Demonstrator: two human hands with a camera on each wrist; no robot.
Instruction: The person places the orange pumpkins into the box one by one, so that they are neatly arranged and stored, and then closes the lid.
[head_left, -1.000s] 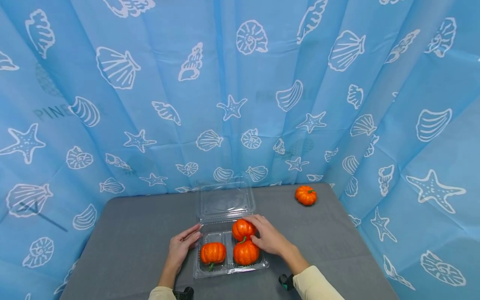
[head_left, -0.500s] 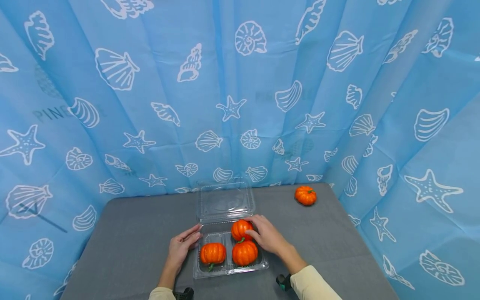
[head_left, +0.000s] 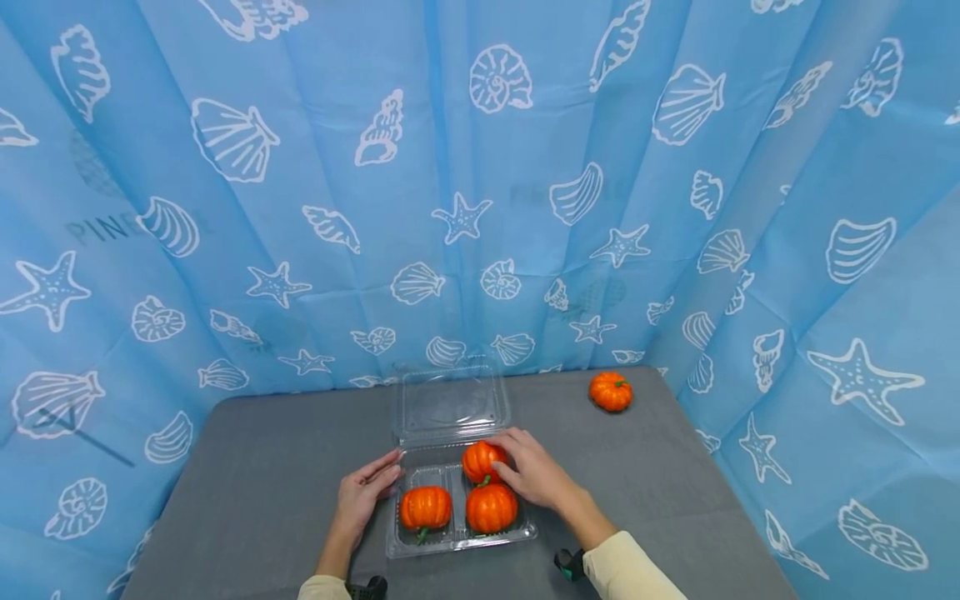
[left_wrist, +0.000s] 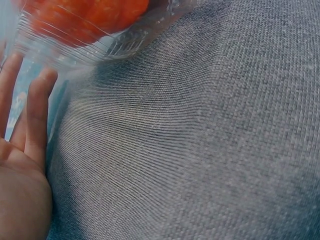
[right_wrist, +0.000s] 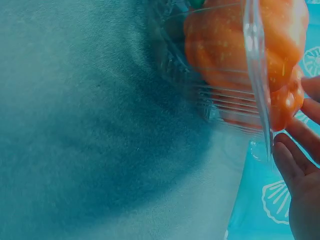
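Note:
A clear plastic clamshell container lies with its lid folded back on the table. In its left compartment sits an orange toy pumpkin. Two more share the right side, a rear pumpkin and a front pumpkin, close together. My right hand holds the rear pumpkin, thumb on its near side and fingers over its far side. At the container's left rim rests my left hand. Its fingers look fairly straight beside the clear wall in the left wrist view.
Another orange pumpkin stands at the table's back right. Grey cloth covers the table. A blue shell-patterned curtain hangs behind and along the sides.
My right thumb has moved up from between the two right-side pumpkins onto the rear one. The front pumpkin shifted slightly left, then back. My left hand stays put.

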